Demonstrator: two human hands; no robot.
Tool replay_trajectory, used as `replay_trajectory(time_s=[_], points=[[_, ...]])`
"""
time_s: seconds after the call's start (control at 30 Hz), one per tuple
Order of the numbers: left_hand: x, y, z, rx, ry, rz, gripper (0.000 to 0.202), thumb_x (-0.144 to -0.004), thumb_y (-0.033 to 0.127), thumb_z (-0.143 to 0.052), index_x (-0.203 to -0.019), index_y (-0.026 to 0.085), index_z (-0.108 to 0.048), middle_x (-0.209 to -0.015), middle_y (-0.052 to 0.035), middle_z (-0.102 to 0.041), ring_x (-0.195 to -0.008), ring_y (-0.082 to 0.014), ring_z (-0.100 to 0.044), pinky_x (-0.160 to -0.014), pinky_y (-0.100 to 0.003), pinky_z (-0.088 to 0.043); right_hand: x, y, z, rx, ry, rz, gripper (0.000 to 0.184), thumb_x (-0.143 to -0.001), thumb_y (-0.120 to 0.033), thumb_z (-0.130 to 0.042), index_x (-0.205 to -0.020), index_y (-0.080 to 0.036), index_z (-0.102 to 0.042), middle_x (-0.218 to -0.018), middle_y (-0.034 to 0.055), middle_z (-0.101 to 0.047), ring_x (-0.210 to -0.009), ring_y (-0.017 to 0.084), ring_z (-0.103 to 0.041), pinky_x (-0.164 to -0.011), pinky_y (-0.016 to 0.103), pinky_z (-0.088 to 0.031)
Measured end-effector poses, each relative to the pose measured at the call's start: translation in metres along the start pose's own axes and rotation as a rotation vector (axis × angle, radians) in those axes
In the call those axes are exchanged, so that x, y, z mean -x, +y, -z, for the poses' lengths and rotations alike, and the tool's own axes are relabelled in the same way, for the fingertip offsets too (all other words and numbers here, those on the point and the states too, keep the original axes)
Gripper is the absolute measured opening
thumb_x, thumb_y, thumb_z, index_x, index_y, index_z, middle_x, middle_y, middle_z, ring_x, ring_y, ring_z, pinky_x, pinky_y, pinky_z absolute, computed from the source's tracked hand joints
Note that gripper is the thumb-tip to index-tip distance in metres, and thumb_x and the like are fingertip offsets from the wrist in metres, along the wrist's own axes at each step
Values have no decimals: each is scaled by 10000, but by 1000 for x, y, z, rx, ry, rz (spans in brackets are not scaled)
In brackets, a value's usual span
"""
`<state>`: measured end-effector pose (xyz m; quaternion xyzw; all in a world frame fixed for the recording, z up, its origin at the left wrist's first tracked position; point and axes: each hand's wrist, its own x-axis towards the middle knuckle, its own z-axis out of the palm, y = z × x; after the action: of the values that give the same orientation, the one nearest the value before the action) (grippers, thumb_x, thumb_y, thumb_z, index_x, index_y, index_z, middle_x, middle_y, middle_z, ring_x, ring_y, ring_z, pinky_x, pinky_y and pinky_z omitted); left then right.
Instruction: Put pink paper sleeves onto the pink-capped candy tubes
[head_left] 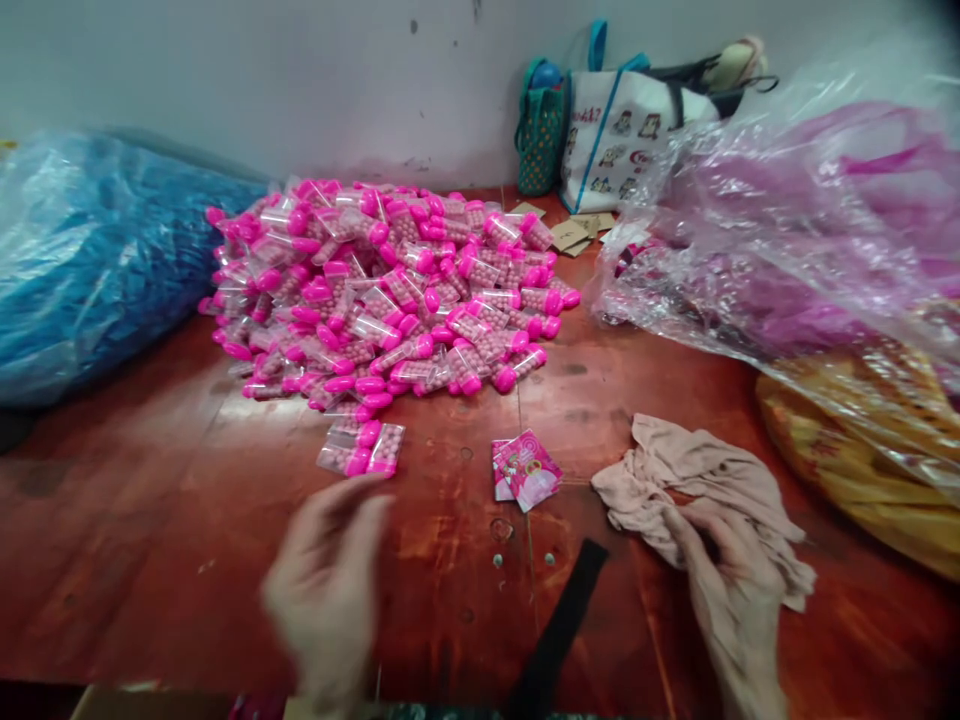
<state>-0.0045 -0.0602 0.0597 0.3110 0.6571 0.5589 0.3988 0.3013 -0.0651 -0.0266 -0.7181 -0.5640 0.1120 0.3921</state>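
A big heap of small clear bags with pink capsules (pixel 390 290) lies on the red-brown table (pixel 150 520). My left hand (pixel 326 590) hovers just below the heap's nearest packet (pixel 360 450), blurred by motion, fingers seemingly apart and nothing seen in them. My right hand (pixel 731 590) rests on a crumpled beige cloth (pixel 697 490), fingers curled into its folds. A small stack of pink printed cards (pixel 525 470) lies between my hands. A black strap (pixel 559 630) runs down to the table's near edge.
A large blue plastic bag (pixel 97 260) fills the left. A clear bag of pink items (pixel 795 230) and a yellow bag (pixel 862 440) crowd the right. Tote bags (pixel 615 130) stand against the back wall, with brown card pieces (pixel 574 232) beside them.
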Motion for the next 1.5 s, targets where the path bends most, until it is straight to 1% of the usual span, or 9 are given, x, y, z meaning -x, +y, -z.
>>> replay_trajectory(time_s=[0.13,0.2,0.3,0.5,0.67,0.77,0.83,1.03,1.5], points=[[35,-13,-138,-671,-699,-589,284,-788,109,-484,-1050,192,-556,-1094,-74,-561,-881,-192,-547,-784,-318,-452,-3,1,-2,-92,13,-70,250,-805,-394,-517,-741,-165,-591,-780,52,-569,-754,194,-523,-739,336,-401],[50,-31,-176,-887,-868,-736,275,-802,70,-410,-1021,156,-553,-1020,-95,-571,-847,-199,-550,-703,-302,-469,-3,0,-3,-112,14,-91,271,-825,-400,-479,-718,-168,-570,-771,52,-560,-741,189,-511,-725,327,-398],[56,-55,-199,-1020,-843,-760,215,-822,94,-386,-941,131,-561,-957,-98,-576,-847,-211,-544,-662,-291,-463,-5,-1,-4,-75,-5,-98,308,-849,-409,-428,-671,-177,-526,-737,44,-537,-717,184,-489,-702,319,-385],[36,-55,-181,-769,-829,-682,226,-864,254,-391,-795,168,-589,-808,-47,-591,-682,-154,-551,-595,-253,-435,-15,-3,-3,104,-17,-67,383,-881,-418,-345,-622,-184,-504,-636,34,-496,-648,186,-442,-643,319,-358],[11,-43,-113,-586,-369,-504,188,-850,218,-415,-932,157,-573,-859,-64,-592,-820,-169,-556,-752,-280,-424,-21,-41,-12,175,135,-17,331,-865,-395,-400,-905,-137,-604,-895,127,-587,-897,261,-485,-799,400,-351],[-9,-47,-77,-615,-142,-343,182,-809,243,-479,-941,164,-575,-875,-64,-586,-797,-181,-560,-709,-290,-439,-22,-72,-34,17,-6,10,280,-873,-355,-410,-936,-155,-595,-901,113,-588,-821,225,-528,-741,355,-400],[-18,-54,-68,-557,-141,-236,205,-787,270,-506,-947,162,-577,-847,-59,-590,-747,-176,-567,-663,-288,-457,-20,-86,-53,-58,-148,34,244,-861,-350,-439,-899,-174,-604,-826,92,-601,-742,213,-547,-681,336,-411],[-14,-68,-84,-342,-256,-103,211,-738,257,-562,-929,174,-594,-780,-28,-571,-689,-149,-575,-627,-269,-490,-14,-92,-85,-213,-252,-94,221,-835,-335,-479,-772,-169,-610,-677,44,-625,-589,163,-557,-557,258,-398],[-13,-72,-93,-340,-206,-63,300,-726,306,-581,-995,172,-566,-737,2,-532,-585,-110,-539,-557,-239,-472,-16,-93,-90,-112,-196,-90,305,-889,-294,-389,-694,-162,-583,-649,25,-608,-540,121,-492,-546,231,-312]])
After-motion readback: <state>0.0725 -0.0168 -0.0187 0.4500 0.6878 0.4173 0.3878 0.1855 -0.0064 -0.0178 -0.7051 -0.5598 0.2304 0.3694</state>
